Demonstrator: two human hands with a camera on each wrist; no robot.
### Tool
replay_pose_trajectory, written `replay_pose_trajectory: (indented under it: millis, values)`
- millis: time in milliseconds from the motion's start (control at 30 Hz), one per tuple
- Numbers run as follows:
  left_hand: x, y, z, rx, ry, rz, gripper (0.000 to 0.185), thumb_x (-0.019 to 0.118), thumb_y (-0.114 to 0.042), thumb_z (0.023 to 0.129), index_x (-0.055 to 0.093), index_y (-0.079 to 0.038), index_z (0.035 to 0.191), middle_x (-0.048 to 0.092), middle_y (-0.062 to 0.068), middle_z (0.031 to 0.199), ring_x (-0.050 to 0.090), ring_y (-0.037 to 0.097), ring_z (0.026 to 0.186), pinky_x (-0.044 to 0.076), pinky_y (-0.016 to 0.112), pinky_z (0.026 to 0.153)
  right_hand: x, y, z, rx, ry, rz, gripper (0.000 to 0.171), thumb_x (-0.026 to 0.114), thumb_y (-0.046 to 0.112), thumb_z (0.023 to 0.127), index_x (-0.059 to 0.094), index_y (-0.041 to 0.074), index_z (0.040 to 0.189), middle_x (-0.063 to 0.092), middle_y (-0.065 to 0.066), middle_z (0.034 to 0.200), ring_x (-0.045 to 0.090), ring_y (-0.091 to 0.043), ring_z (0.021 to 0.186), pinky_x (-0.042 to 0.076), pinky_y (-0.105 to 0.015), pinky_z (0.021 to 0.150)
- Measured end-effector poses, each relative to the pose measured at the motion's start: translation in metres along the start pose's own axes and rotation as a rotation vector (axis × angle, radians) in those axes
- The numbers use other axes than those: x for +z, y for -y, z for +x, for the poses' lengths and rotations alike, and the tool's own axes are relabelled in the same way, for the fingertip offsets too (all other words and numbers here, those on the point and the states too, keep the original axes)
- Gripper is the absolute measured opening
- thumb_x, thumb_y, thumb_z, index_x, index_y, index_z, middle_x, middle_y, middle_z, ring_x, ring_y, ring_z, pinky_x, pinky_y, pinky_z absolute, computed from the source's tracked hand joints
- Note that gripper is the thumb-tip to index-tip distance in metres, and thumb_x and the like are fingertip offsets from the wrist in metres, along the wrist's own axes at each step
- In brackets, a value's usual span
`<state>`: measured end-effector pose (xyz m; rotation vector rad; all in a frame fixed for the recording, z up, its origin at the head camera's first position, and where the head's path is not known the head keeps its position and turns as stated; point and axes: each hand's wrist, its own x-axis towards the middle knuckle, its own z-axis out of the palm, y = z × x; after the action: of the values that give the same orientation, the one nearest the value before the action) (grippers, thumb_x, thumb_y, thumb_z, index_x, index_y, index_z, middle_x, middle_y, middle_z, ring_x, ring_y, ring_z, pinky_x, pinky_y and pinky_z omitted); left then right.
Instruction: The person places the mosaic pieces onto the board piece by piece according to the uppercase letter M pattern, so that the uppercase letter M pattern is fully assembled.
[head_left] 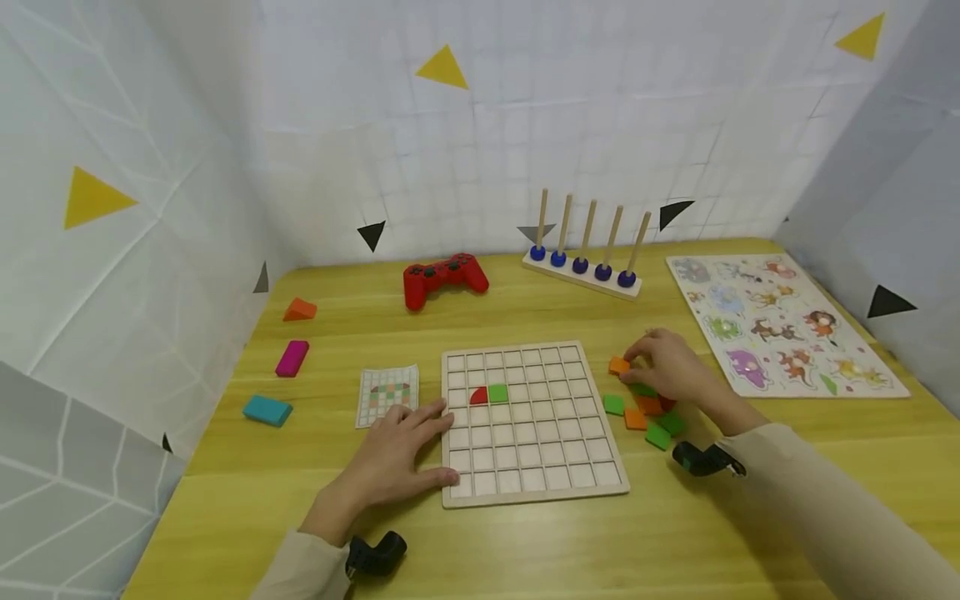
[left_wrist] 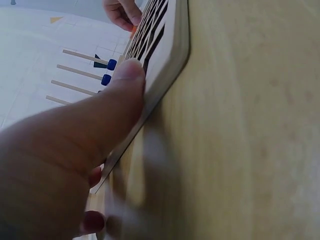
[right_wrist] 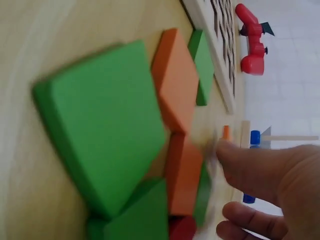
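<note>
A wooden grid board [head_left: 536,492] lies flat, with a red quarter-round tile [head_left: 478,396] and a green square tile [head_left: 498,393] in neighbouring cells. My left hand [head_left: 393,454] rests at the board's left edge; its thumb [left_wrist: 127,75] presses on the rim and the fingers are extended. Right of the board, my right hand [head_left: 667,367] pinches an orange tile [head_left: 618,365] at its fingertips, above a loose pile of tiles. Green tiles [right_wrist: 105,125], orange tiles [right_wrist: 175,80] and a red one [right_wrist: 182,227] make up that pile, partly hidden by the hand.
A pattern card [head_left: 387,392] lies left of the board. Three coloured blocks, including a blue one [head_left: 267,410], sit farther left. Behind are a red game controller [head_left: 444,279] and a peg stand [head_left: 585,279] with blue beads. An animal puzzle board [head_left: 787,333] lies right.
</note>
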<state>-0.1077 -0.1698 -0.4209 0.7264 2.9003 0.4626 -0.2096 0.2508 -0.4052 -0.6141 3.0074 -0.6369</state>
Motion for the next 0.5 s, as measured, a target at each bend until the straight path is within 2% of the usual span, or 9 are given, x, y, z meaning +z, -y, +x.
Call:
replay_pose_trajectory:
  millis: [133,333,500]
  values:
    - [0.003,-0.001,-0.001,0.018,-0.001,-0.002,0.077,0.062,-0.067,0.083,0.050,-0.024,0.146,0.038,-0.003,0.159,0.044,0.027,0.119,0.042,0.049,0.091,0.004,0.008,-0.003,0.003,-0.022,-0.012,0.018,0.074,0.020,0.087,0.076,0.003,0.094,0.069,-0.021,0.105,0.058,-0.042,0.106,0.046,-0.057,0.092]
    - [0.004,0.000,-0.001,0.024,-0.021,0.008,0.077,0.063,-0.066,0.083,0.049,-0.024,0.146,0.038,-0.004,0.159,0.044,0.023,0.113,0.039,0.041,0.086,0.008,0.019,-0.002,-0.065,-0.024,-0.099,0.014,0.073,0.022,0.088,0.077,0.008,0.091,0.068,-0.020,0.104,0.059,-0.040,0.101,0.048,-0.055,0.087]
    - [0.003,0.002,0.000,0.011,-0.023,0.020,0.078,0.062,-0.068,0.083,0.048,-0.026,0.147,0.037,-0.006,0.159,0.043,0.024,0.116,0.040,0.044,0.088,0.008,0.023,-0.002,-0.091,0.001,-0.049,0.014,0.073,0.021,0.089,0.077,0.009,0.095,0.068,-0.021,0.108,0.060,-0.039,0.102,0.049,-0.055,0.087]
